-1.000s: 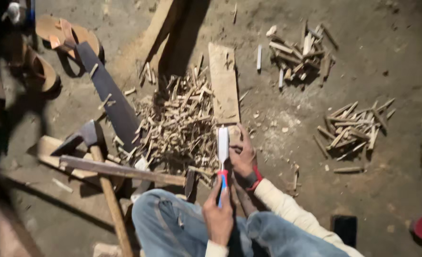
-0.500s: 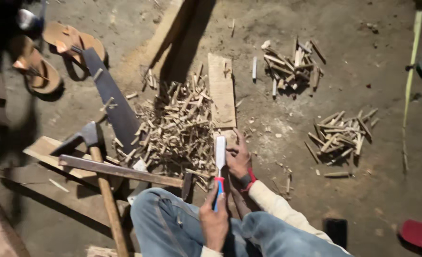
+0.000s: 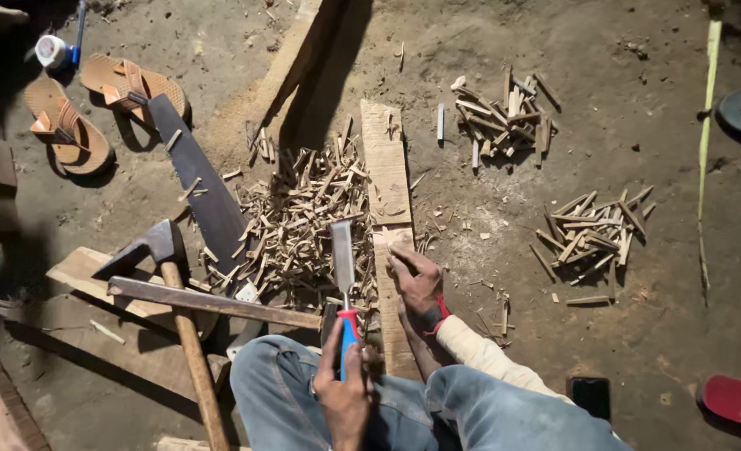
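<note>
My left hand [image 3: 343, 395] grips the blue and red handle of a flat steel chisel [image 3: 342, 257], whose blade points away from me over a heap of wood shavings and splinters [image 3: 303, 213]. My right hand [image 3: 416, 282], with a cream sleeve and a red wristband, lies flat on the near part of a narrow wooden plank [image 3: 384, 163] on the dirt floor. The chisel blade stands just left of the plank, a little apart from my right hand. My knees in blue jeans fill the bottom edge.
An axe [image 3: 163, 249] with a wooden handle and a dark saw blade [image 3: 202, 188] lie at the left over boards. Two piles of cut sticks [image 3: 504, 117] [image 3: 596, 230] sit at the right. Sandals [image 3: 132, 83], a phone [image 3: 591, 392] and a green stalk [image 3: 704, 150] lie around.
My right hand has left the chisel blade and now lies flat on the plank. The chisel has shifted slightly left, still in my left hand.
</note>
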The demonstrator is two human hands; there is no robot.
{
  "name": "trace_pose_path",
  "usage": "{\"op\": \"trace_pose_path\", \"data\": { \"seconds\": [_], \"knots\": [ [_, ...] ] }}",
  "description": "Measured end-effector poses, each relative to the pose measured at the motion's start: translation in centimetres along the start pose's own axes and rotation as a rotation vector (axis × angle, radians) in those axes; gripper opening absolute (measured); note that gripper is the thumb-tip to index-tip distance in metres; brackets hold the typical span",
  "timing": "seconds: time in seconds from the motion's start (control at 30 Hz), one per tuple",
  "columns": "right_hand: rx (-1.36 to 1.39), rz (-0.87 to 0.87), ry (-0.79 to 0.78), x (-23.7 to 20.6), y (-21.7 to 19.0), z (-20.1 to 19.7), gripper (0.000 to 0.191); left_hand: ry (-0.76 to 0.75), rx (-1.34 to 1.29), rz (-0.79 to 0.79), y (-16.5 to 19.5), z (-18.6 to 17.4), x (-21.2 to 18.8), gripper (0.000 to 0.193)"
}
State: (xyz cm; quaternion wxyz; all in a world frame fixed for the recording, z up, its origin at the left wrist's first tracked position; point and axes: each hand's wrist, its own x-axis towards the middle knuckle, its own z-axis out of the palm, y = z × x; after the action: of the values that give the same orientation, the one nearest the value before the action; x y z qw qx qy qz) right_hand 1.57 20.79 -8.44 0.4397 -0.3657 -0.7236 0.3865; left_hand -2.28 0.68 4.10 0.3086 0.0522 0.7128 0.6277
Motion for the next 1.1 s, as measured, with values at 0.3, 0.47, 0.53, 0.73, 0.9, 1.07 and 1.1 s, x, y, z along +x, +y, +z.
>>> {"op": "trace_pose_path", "data": {
  "seconds": [0.3,0.47,0.53,0.73,0.9,1.07,1.1],
  "knots": [
    [0.216,0.391,-0.153,-0.8,2.6,0.4,0.029,-0.148,-0.045,-0.195,-5.0,1.4,-0.2,0.046],
    [0.242,0.454,-0.232,-0.3,3.4,0.1,0.043,-0.101,0.225,0.028,-5.1,1.4,0.6,0.046],
    [0.193,0.483,-0.249,-0.2,3.0,-0.2,0.049,-0.106,0.245,0.016,-4.9,1.5,0.5,0.046],
    [0.074,0.47,-0.222,0.4,1.5,-0.4,0.056,-0.07,0.344,0.205,-4.4,1.9,-1.0,0.043],
    [0.058,0.547,-0.182,0.0,1.8,0.2,0.055,-0.022,0.401,0.088,-4.1,2.5,-1.4,0.044],
    [-0.012,0.492,-0.156,-0.4,2.3,0.6,0.057,-0.033,0.48,0.087,-4.0,2.5,-1.2,0.042],
    [0.003,0.476,-0.143,-0.4,2.4,0.7,0.057,-0.025,0.493,0.097,-4.0,2.5,-1.1,0.042]
  ]
}}
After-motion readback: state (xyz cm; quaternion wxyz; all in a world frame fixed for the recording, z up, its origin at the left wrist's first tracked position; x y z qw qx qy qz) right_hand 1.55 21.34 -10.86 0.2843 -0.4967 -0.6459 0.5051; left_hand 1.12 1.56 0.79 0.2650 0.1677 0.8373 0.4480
